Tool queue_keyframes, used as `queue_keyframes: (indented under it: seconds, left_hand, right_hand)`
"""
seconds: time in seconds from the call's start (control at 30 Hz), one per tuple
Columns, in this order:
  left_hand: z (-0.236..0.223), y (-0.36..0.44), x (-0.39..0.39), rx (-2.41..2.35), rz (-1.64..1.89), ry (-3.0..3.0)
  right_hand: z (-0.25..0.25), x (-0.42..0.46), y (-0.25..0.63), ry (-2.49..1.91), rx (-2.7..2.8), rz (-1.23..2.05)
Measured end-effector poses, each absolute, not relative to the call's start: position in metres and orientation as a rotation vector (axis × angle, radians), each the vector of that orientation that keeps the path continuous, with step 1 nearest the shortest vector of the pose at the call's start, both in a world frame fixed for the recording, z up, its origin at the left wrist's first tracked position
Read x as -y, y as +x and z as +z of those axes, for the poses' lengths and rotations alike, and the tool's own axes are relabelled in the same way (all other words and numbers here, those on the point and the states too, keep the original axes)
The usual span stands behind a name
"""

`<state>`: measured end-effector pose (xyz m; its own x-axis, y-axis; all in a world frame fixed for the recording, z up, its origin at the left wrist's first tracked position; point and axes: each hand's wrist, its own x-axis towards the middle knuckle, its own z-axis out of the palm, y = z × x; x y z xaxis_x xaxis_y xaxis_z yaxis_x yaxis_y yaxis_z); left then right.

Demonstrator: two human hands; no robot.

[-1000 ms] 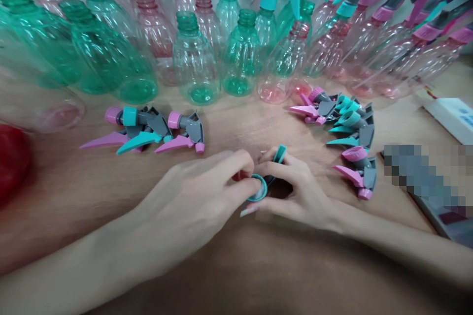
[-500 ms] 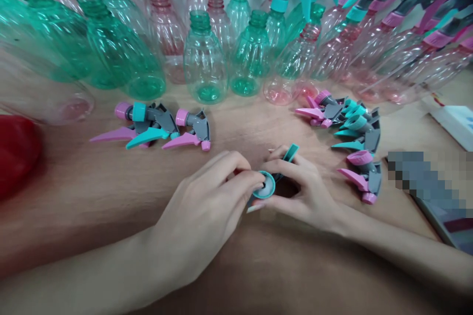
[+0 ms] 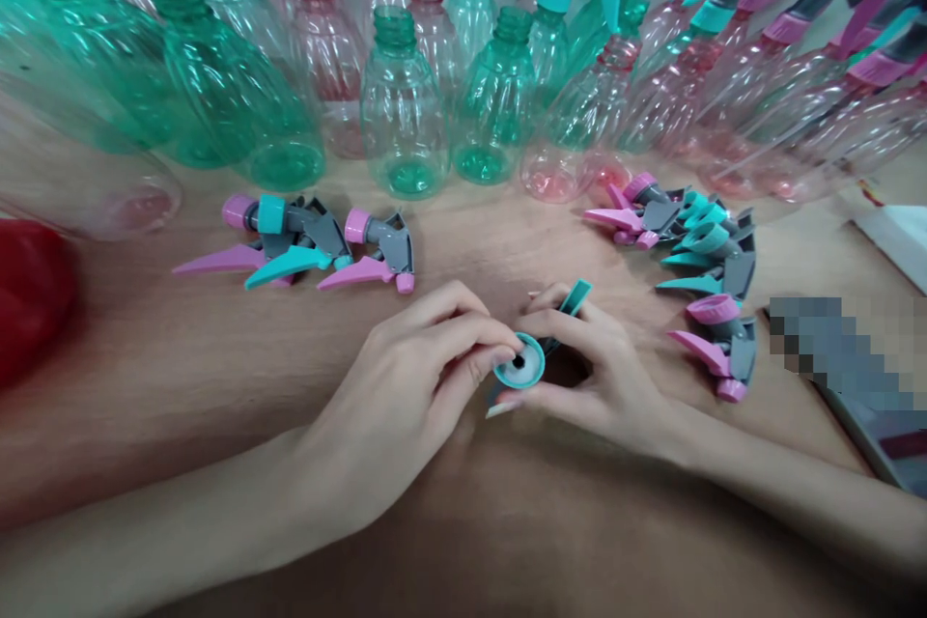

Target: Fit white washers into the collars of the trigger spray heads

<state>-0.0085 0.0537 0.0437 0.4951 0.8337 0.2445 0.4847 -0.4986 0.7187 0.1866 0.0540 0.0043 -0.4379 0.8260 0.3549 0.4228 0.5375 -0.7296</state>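
Observation:
Between finger and thumb, my right hand [image 3: 590, 367] grips a trigger spray head whose turquoise collar [image 3: 540, 372] faces up at me. Inside the collar a white disc [image 3: 509, 374] with a dark hole in its middle shows. The turquoise trigger [image 3: 576, 297] sticks up past the right fingers, and the grey body is mostly covered. My left hand [image 3: 416, 396] pinches at the collar's left rim with thumb and forefinger. Whether a small part sits between those fingertips is hidden.
Spray heads in pink, turquoise and grey lie left [image 3: 304, 241] and right [image 3: 724, 261] of my hands. Green bottles [image 3: 406, 116] and pink bottles [image 3: 557, 135] stand behind, several with heads fitted. A red object [image 3: 33, 299] sits at far left, a partly blurred-out dark device [image 3: 847, 396] at right.
My left fingertips have shifted from over the collar's middle to its upper left rim, so the dark hole shows more. The right hand still holds the spray head.

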Motion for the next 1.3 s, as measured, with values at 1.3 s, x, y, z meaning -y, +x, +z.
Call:
queue_keyframes:
  seconds: [1.3]
  left_hand:
    - [0.059, -0.013, -0.051, -0.920, 0.284, 2.702]
  right_hand:
    - [0.003, -0.052, 0.186, -0.898, 2.246, 0.625]
